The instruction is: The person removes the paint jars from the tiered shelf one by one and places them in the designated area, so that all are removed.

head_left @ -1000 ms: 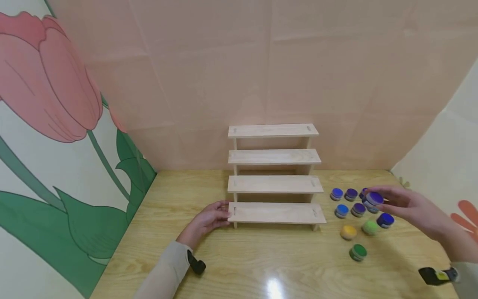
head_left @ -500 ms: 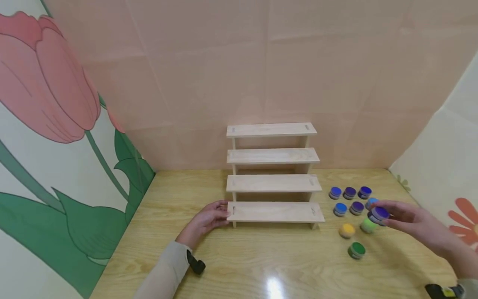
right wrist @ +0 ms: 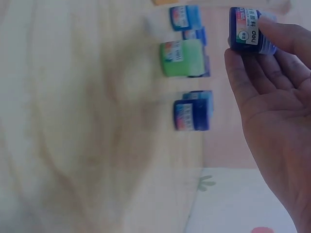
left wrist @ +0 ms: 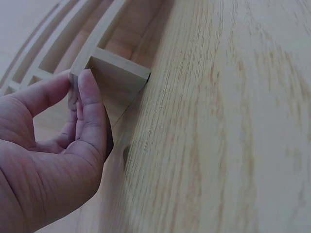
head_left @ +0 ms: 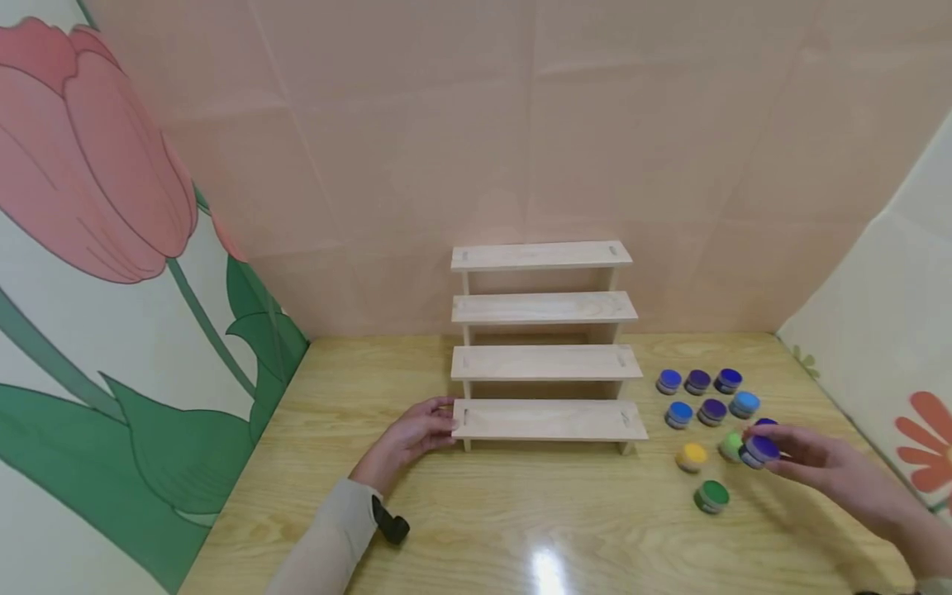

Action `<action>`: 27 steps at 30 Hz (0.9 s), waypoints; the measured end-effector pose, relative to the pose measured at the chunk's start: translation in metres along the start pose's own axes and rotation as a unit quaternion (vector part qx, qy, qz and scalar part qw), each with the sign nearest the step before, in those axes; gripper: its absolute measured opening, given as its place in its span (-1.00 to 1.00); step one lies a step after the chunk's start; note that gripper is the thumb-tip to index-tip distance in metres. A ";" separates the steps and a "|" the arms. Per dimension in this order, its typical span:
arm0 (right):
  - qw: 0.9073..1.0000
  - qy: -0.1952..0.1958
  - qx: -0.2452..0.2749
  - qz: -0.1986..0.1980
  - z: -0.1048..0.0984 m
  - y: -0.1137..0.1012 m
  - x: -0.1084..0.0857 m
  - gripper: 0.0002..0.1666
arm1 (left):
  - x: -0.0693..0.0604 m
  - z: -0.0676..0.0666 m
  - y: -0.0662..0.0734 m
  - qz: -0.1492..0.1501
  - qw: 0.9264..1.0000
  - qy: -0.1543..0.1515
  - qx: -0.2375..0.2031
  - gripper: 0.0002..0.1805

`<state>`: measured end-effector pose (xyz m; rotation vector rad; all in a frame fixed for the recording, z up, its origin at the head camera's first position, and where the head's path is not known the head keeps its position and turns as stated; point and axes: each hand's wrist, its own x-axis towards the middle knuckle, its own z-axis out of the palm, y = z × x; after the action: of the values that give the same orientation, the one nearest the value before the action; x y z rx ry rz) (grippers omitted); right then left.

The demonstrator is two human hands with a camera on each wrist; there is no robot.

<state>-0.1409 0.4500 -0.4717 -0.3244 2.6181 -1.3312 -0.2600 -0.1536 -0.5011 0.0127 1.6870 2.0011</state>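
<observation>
A four-tier wooden display stand (head_left: 550, 420) stands on the table in the head view. At the left end of its lowest board, my left hand (head_left: 407, 435) pinches the corner; the left wrist view shows thumb and fingers on the board's edge (left wrist: 74, 90). My right hand (head_left: 836, 471) grips a small paint jar (head_left: 760, 452) with a blue-violet lid, raised above the table. In the right wrist view, this dark blue labelled jar (right wrist: 245, 30) sits between thumb and fingers. Beside it are a light green jar (head_left: 732, 447) and a dark blue jar (head_left: 767, 423), both partly hidden.
Several blue and purple jars (head_left: 711, 411) stand in rows right of the stand. A yellow jar (head_left: 692, 457) and a green jar (head_left: 711, 497) are nearer the front. A pink backdrop (head_left: 372, 165) rises behind the table, with printed panels at both sides.
My right hand has carried the paint jar forward toward me and slightly right, uncovering a light blue jar and a dark blue one behind. The left hand keeps its place on the stand.
</observation>
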 end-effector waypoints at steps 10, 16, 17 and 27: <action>1.000 -0.005 0.011 0.024 0.006 0.023 -0.004 -0.44 | 0.000 -0.001 -0.001 0.001 1.000 -0.004 0.004 -0.30; 1.000 -0.006 0.002 0.030 0.006 0.028 -0.006 -0.43 | 0.001 -0.001 0.000 0.001 1.000 -0.004 0.001 -0.29; 1.000 -0.006 0.001 0.031 0.006 0.028 -0.006 -0.43 | 0.001 -0.001 0.000 0.003 1.000 -0.005 0.001 -0.29; 1.000 -0.013 0.014 0.012 0.015 0.036 -0.006 -0.42 | 0.002 -0.003 -0.002 -0.001 1.000 -0.005 -0.006 -0.30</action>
<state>-0.1353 0.4612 -0.5090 -0.3049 2.5715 -1.3446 -0.2623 -0.1554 -0.5044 0.0157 1.6684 2.0069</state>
